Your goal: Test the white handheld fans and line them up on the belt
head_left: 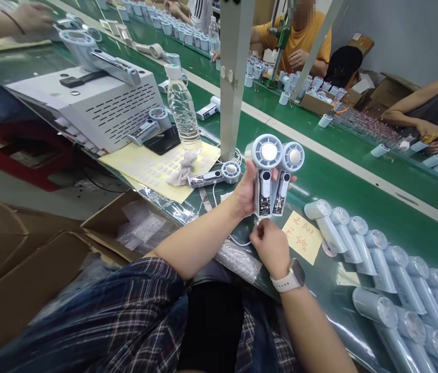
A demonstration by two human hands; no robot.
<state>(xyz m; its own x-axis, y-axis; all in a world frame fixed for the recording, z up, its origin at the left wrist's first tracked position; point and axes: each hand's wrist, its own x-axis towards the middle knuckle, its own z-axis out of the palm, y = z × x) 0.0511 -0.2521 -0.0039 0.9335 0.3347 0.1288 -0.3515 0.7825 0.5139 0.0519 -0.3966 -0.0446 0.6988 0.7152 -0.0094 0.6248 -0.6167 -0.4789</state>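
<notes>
Two light-blue handheld fans stand upright side by side in my left hand (247,189), whose fingers wrap round them from behind. The left fan (264,191) and the right fan (281,194) both show bare circuit boards in their opened handles. My right hand (271,243), with a pale watch at the wrist, pinches a white cable's end at the bottom of the left fan. The white cable (238,242) loops down beside that hand. Just right of my hands lies a yellow note (302,238) with red handwriting. Another fan (213,177) lies to the left.
Rows of fans (378,259) lie at the right. A water bottle (182,109) stands on yellow sheets (141,160) by a white metal box (98,103). A metal post (232,77) rises ahead. Cardboard boxes (28,248) are at lower left. Other people work across the green bench.
</notes>
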